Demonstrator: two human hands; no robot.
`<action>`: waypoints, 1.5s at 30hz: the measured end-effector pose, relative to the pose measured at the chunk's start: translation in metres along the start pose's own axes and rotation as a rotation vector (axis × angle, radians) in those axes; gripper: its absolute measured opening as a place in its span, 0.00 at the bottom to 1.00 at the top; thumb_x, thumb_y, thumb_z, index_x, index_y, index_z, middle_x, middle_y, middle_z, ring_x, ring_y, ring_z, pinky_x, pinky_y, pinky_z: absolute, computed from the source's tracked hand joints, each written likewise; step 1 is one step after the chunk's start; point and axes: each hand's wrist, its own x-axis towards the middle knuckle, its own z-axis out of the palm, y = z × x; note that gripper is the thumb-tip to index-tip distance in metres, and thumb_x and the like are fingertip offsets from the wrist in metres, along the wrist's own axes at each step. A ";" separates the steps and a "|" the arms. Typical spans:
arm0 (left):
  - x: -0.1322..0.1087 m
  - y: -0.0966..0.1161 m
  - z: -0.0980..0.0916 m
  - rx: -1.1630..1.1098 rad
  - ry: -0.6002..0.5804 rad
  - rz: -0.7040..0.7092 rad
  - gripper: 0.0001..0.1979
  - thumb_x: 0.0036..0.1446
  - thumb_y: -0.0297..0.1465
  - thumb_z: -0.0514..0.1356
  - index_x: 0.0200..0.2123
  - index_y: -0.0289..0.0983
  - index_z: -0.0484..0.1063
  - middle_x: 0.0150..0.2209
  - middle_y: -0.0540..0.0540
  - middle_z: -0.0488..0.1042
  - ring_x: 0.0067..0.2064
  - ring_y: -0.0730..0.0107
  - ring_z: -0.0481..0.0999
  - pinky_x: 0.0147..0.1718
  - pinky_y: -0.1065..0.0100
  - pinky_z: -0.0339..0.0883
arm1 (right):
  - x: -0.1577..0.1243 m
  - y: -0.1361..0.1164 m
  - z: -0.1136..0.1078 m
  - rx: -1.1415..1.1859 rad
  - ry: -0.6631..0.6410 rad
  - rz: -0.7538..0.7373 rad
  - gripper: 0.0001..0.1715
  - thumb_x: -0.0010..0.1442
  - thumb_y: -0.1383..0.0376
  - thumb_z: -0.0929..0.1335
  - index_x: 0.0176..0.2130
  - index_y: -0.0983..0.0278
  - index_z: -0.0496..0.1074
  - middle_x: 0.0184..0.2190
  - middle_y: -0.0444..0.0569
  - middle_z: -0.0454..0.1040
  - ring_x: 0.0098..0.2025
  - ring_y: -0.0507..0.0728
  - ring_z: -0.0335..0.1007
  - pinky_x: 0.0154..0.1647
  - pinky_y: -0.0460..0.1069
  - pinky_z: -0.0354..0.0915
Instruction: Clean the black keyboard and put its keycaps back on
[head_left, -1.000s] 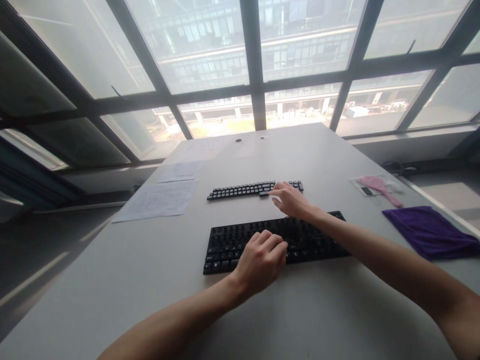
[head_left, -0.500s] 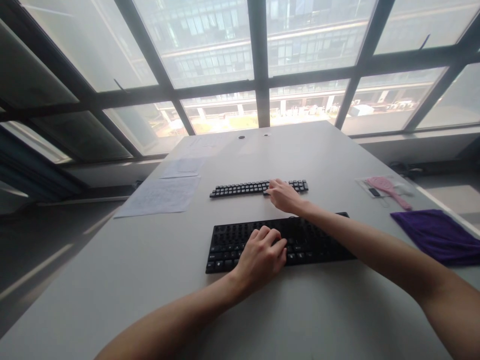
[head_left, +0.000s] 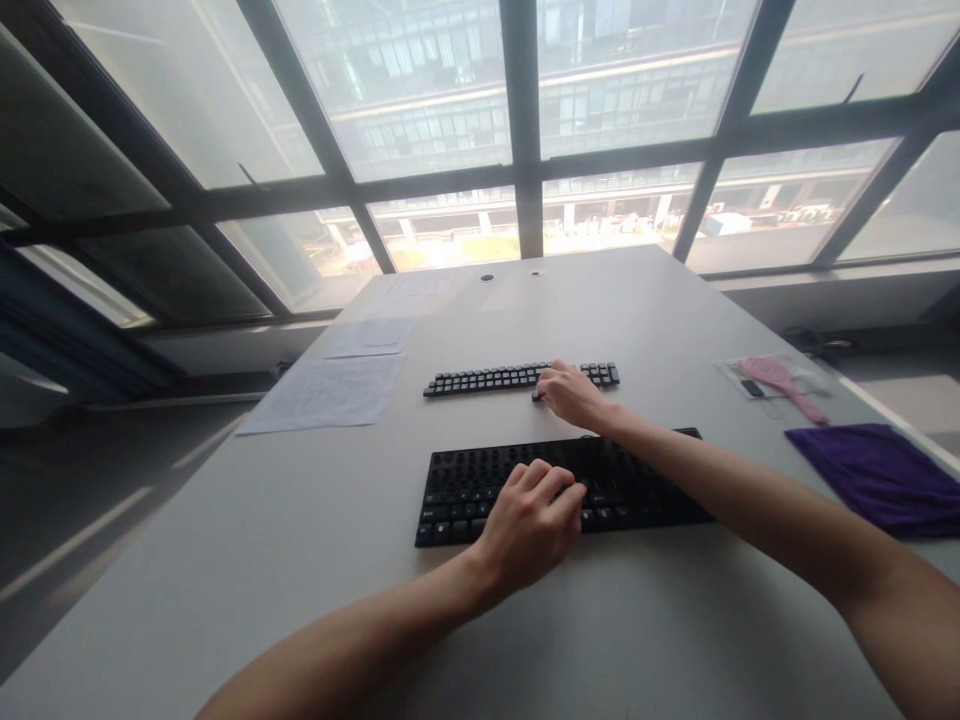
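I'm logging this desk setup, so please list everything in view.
table: 1, pale grey, under everything
keyboard: 1, black, near centre
key strip: 1, black, beyond the keyboard
paper sheets: at least 2, white, far left
brush: 1, pink, in clear wrap, right
cloth: 1, purple, right edge
windows: several panes, dark frames, behind the table
left hand: 1, curled on the keyboard
right hand: 1, fingertips at the key strip

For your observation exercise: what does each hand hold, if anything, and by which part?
Right hand: seems to pinch one small black keycap by its sides, though too small to confirm. Left hand: holds nothing, resting on the black rectangular keyboard.
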 end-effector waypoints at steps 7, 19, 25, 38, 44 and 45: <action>0.000 -0.001 0.001 0.010 -0.064 -0.023 0.11 0.68 0.29 0.54 0.48 0.37 0.74 0.46 0.43 0.77 0.46 0.60 0.71 0.42 0.58 0.65 | -0.019 0.001 -0.008 0.198 0.141 0.031 0.06 0.62 0.72 0.70 0.36 0.65 0.79 0.36 0.53 0.80 0.44 0.60 0.71 0.48 0.52 0.61; 0.003 0.005 0.008 -0.011 -0.166 -0.036 0.16 0.69 0.36 0.56 0.56 0.37 0.70 0.55 0.41 0.75 0.53 0.57 0.70 0.50 0.55 0.65 | -0.156 -0.012 -0.040 0.700 0.084 0.129 0.03 0.61 0.69 0.71 0.36 0.61 0.78 0.36 0.47 0.79 0.39 0.57 0.75 0.44 0.51 0.68; 0.003 0.004 0.010 -0.002 -0.151 -0.042 0.14 0.68 0.33 0.56 0.54 0.37 0.70 0.54 0.41 0.75 0.52 0.57 0.70 0.47 0.56 0.66 | -0.158 -0.015 -0.032 0.692 0.079 0.121 0.06 0.62 0.71 0.70 0.36 0.61 0.78 0.36 0.48 0.79 0.40 0.57 0.75 0.46 0.52 0.68; 0.010 0.009 0.010 -0.042 -0.190 -0.066 0.17 0.69 0.35 0.55 0.58 0.37 0.68 0.56 0.41 0.73 0.54 0.56 0.69 0.49 0.55 0.66 | -0.164 -0.023 -0.029 0.536 0.122 -0.054 0.13 0.69 0.68 0.65 0.37 0.62 0.79 0.38 0.52 0.75 0.41 0.56 0.71 0.42 0.51 0.69; 0.014 0.012 0.010 -0.033 -0.213 -0.056 0.20 0.68 0.38 0.57 0.59 0.37 0.67 0.56 0.39 0.73 0.55 0.55 0.68 0.51 0.54 0.66 | -0.180 -0.019 -0.033 0.461 0.136 -0.088 0.13 0.69 0.66 0.66 0.47 0.58 0.79 0.45 0.53 0.77 0.47 0.59 0.72 0.49 0.55 0.70; 0.013 0.011 0.011 -0.027 -0.210 -0.055 0.21 0.68 0.38 0.56 0.60 0.37 0.67 0.56 0.39 0.73 0.55 0.54 0.68 0.51 0.53 0.66 | -0.183 -0.017 -0.033 0.455 0.149 -0.084 0.14 0.69 0.66 0.65 0.49 0.58 0.79 0.45 0.53 0.77 0.47 0.60 0.72 0.49 0.56 0.70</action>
